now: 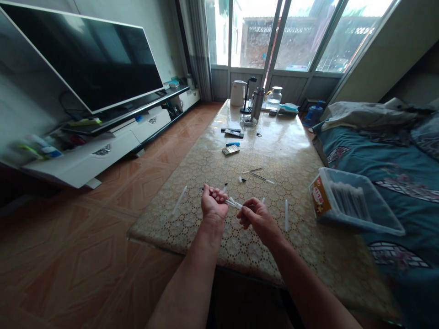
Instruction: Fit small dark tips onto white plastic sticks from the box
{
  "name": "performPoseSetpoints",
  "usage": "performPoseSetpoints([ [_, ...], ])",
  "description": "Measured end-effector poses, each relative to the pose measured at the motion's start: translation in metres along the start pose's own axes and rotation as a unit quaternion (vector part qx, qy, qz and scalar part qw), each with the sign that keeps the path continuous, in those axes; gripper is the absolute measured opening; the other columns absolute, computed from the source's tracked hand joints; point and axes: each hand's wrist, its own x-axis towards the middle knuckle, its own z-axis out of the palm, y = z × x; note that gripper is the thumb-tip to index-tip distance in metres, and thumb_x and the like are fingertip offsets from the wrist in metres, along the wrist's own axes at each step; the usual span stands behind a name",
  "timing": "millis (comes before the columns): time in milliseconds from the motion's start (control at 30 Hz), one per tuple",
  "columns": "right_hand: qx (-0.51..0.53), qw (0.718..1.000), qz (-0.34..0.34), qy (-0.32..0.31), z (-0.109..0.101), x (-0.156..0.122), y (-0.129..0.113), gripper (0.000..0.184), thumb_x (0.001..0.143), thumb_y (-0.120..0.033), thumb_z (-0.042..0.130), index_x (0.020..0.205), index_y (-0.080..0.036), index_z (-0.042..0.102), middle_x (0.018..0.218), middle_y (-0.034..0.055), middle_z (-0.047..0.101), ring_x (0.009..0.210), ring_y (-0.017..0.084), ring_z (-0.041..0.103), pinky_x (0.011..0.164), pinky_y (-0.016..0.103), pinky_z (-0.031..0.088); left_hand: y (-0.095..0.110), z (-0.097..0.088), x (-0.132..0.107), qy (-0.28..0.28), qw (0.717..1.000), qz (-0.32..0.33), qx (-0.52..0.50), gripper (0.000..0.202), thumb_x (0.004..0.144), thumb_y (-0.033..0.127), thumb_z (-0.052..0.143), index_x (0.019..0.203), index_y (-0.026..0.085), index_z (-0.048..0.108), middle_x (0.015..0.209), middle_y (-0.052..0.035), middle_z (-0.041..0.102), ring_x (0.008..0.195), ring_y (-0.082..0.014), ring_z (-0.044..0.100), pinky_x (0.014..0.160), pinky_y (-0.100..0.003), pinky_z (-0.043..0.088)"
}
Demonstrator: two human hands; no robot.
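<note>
My left hand [214, 204] is palm up over the near part of the table, fingers curled round one end of a slim pen [234, 204]. Pinched on the pen's other, pale end is my right hand [255, 214]. Whether the pen is one piece or a refill entering its barrel is too small to tell. A clear pen barrel [179, 200] lies left of my hands, and another clear barrel [286, 215] lies to the right. Beyond the hands are two thin pen refills [262, 177] and small black and white pen parts [242, 180].
At the right table edge stands a clear plastic box [389, 224] holding many pens or barrels. Farther back are a small card box [231, 150], dark tubes [233, 133], a steel flask [258, 104], a kettle [238, 93] and a glass jug [274, 96]. A bed [363, 160] adjoins the right.
</note>
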Motion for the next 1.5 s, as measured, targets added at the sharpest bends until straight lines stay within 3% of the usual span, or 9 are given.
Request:
performPoseSetpoints([
  [267, -0.009, 1.000, -0.008, -0.011, 0.000, 0.002, 0.003, 0.030, 0.075, -0.041, 0.066, 0.089, -0.018, 0.053, 0.066, 0.0002, 0.066, 0.052, 0.012, 0.060, 0.046, 0.023, 0.049, -0.008, 0.004, -0.006, 0.000, 0.999, -0.024, -0.023, 0.044, 0.093, 0.040, 0.049, 0.059, 0.020, 0.031, 0.044, 0.0081, 0.024, 0.036, -0.0054, 0.018, 0.038, -0.021, 0.017],
  [400, -0.052, 0.998, -0.003, -0.023, -0.002, 0.001, 0.006, 0.028, 0.077, -0.043, 0.063, 0.085, -0.017, 0.056, 0.060, -0.0019, 0.061, 0.044, 0.010, 0.052, 0.040, 0.021, 0.041, -0.010, 0.007, -0.009, -0.009, 1.000, -0.024, -0.018, 0.050, 0.091, 0.047, 0.050, 0.057, 0.020, 0.026, 0.041, 0.0087, 0.018, 0.036, -0.0059, 0.012, 0.037, -0.022, 0.012],
  [500, -0.091, 0.996, -0.026, 0.000, -0.002, -0.003, 0.007, 0.022, 0.082, -0.040, 0.058, 0.085, -0.019, 0.055, 0.056, -0.0048, 0.054, 0.042, 0.008, 0.045, 0.038, 0.019, 0.034, -0.012, 0.008, -0.010, -0.018, 1.000, -0.018, -0.001, 0.054, 0.089, 0.052, 0.052, 0.057, 0.020, 0.022, 0.040, 0.0089, 0.017, 0.036, -0.0059, 0.011, 0.038, -0.023, 0.011],
  [700, -0.122, 0.988, -0.085, 0.041, 0.000, -0.006, 0.011, 0.018, 0.085, -0.038, 0.054, 0.082, -0.021, 0.054, 0.060, -0.0028, 0.053, 0.048, 0.010, 0.045, 0.044, 0.022, 0.034, -0.021, 0.007, -0.009, -0.012, 1.000, 0.000, 0.005, 0.052, 0.089, 0.050, 0.053, 0.058, 0.021, 0.022, 0.041, 0.0097, 0.016, 0.035, -0.0058, 0.012, 0.039, -0.023, 0.011],
  [1000, -0.076, 0.991, -0.084, 0.073, 0.002, -0.006, 0.015, 0.019, 0.085, -0.039, 0.053, 0.082, -0.021, 0.052, 0.060, -0.0034, 0.053, 0.048, 0.010, 0.044, 0.044, 0.021, 0.036, -0.033, 0.011, -0.011, 0.014, 1.000, 0.022, -0.001, 0.047, 0.093, 0.045, 0.047, 0.060, 0.021, 0.023, 0.043, 0.0098, 0.016, 0.035, -0.0060, 0.011, 0.039, -0.024, 0.012],
  [1200, -0.016, 0.996, -0.067, 0.049, -0.003, -0.004, 0.009, 0.019, 0.082, -0.039, 0.057, 0.082, -0.021, 0.051, 0.059, -0.0038, 0.055, 0.046, 0.009, 0.046, 0.042, 0.021, 0.037, -0.035, 0.013, -0.013, -0.003, 1.000, 0.024, -0.003, 0.047, 0.092, 0.044, 0.050, 0.060, 0.021, 0.024, 0.043, 0.0095, 0.015, 0.035, -0.0062, 0.013, 0.039, -0.024, 0.014],
  [1333, 0.018, 0.994, -0.085, 0.070, -0.019, -0.001, -0.006, 0.020, 0.076, -0.037, 0.064, 0.081, -0.020, 0.055, 0.058, -0.0038, 0.056, 0.045, 0.009, 0.047, 0.042, 0.021, 0.037, -0.040, 0.015, -0.021, -0.083, 0.996, -0.024, 0.011, 0.039, 0.089, 0.040, 0.056, 0.061, 0.019, 0.040, 0.049, 0.0054, 0.038, 0.042, -0.0073, 0.039, 0.049, -0.022, 0.035],
  [1400, 0.049, 0.987, -0.113, 0.107, -0.037, 0.001, -0.019, 0.020, 0.074, -0.035, 0.067, 0.083, -0.019, 0.057, 0.059, -0.0040, 0.056, 0.047, 0.009, 0.047, 0.042, 0.021, 0.038, -0.042, 0.017, -0.024, -0.097, 0.993, -0.064, 0.028, 0.024, 0.087, 0.037, 0.059, 0.072, 0.018, 0.055, 0.068, -0.0009, 0.057, 0.063, -0.0120, 0.057, 0.064, -0.027, 0.045],
  [1500, 0.086, 0.964, -0.169, 0.188, -0.076, -0.004, -0.045, 0.021, 0.071, -0.032, 0.069, 0.085, -0.020, 0.059, 0.060, -0.0051, 0.053, 0.048, 0.008, 0.046, 0.042, 0.020, 0.038, -0.040, 0.016, -0.025, -0.092, 0.990, -0.093, 0.062, 0.017, 0.084, 0.035, 0.060, 0.090, 0.019, 0.063, 0.095, -0.0061, 0.064, 0.086, -0.0167, 0.062, 0.076, -0.031, 0.046],
])
